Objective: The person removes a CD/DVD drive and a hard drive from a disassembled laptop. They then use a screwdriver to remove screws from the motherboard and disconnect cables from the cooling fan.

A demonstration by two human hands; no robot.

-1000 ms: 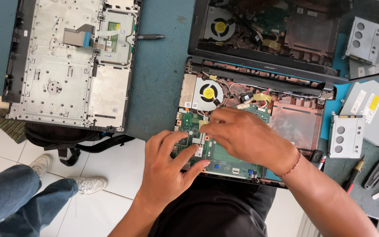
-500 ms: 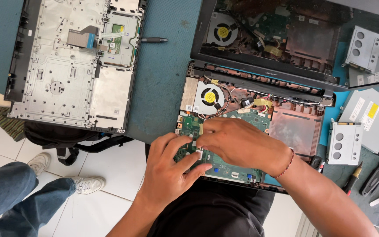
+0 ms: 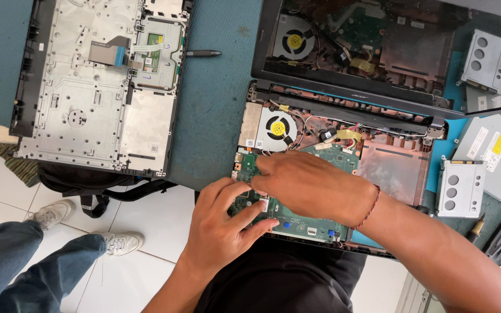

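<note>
In the head view, both hands work at the lower centre of the frame, over the opened laptop base [image 3: 343, 174] that lies on a teal table [image 3: 215, 116]. The left hand [image 3: 221, 229] lies with its fingers spread on the lower left part of the green motherboard [image 3: 302, 223], thumb and forefinger pressing on the board's near edge; it rests on the board rather than closing around anything. The right hand [image 3: 305, 182], with a red string bracelet at the wrist, lies palm down across the middle of the board, fingertips at its upper left corner just below the cooling fan [image 3: 276, 128]. Whether those fingertips pinch something small I cannot tell, as the hand hides them.

Against the pictures from a second and half a second ago, the right hand has slid a little leftward over the board and the left hand has edged up beside it, so that the two now touch; the motherboard itself sits in the same place in the base. By my judgement the board is being pressed or felt along its left edge, not lifted.

At upper left lies the detached keyboard deck [image 3: 97, 87], underside up, with a black pen-like tool [image 3: 203, 53] just beside it. Metal drive brackets [image 3: 458, 188] and an optical drive [image 3: 491, 153] lie at right. Another person's jeans and white shoes [image 3: 53, 214] stand at lower left.
</note>
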